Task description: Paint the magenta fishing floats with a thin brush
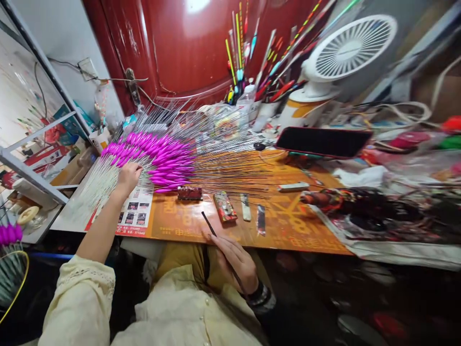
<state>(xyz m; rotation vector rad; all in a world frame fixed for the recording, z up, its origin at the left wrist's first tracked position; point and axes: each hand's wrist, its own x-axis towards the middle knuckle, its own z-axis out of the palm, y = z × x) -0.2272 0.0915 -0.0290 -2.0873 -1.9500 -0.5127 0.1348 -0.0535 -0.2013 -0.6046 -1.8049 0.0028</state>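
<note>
In the head view, the left hand [129, 179] bends its fingers nearly together over the pale stems of the purple floats [173, 163]; whether it grips one, I cannot tell. The floats lie massed on the table [180, 228], bodies aligned, probably to keep each stem reachable. The right hand [237, 262] closes round a dark stick [209, 225], its tip projecting, seemingly to leave that end free.

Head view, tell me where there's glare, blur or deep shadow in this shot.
In the head view, white glare sits at the top of the glossy red door; in the head view, dark bulky clutter at right looks smeared, while the slender magenta floats look clearer; in the head view, deep shadow fills the lower right, below the orange printed tabletop.
</note>
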